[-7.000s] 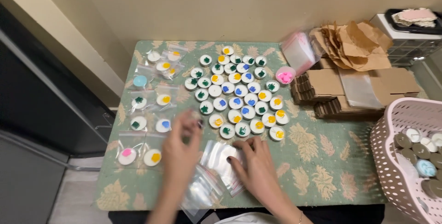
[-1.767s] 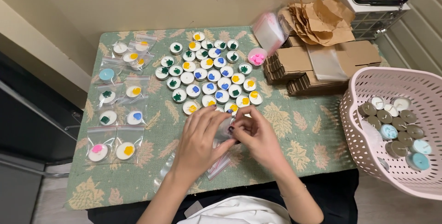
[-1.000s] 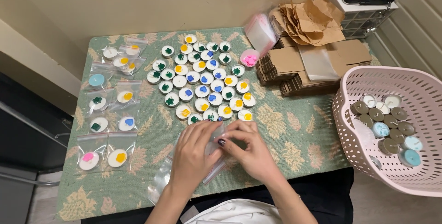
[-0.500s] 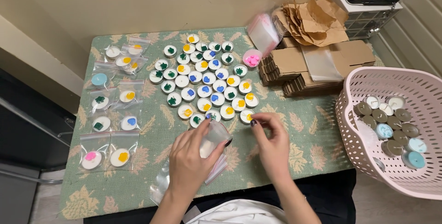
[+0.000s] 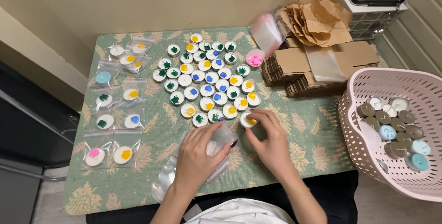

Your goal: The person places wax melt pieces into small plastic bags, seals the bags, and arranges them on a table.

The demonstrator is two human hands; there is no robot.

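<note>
My left hand: fingers closed round a clear bag.
My right hand: fingertips pinch a yellow-topped tealight.
Around: tealight cluster just ahead; pink basket right; cardboard boxes behind.

Small clear bags, each with one or two white candles, are laid in rows left of the candle cluster. An open clear bag is held below that cluster by the left hand, above a pile of empty bags. Flat brown cartons are stacked right of the cluster, a pink-edged bag pack beside them.
</note>
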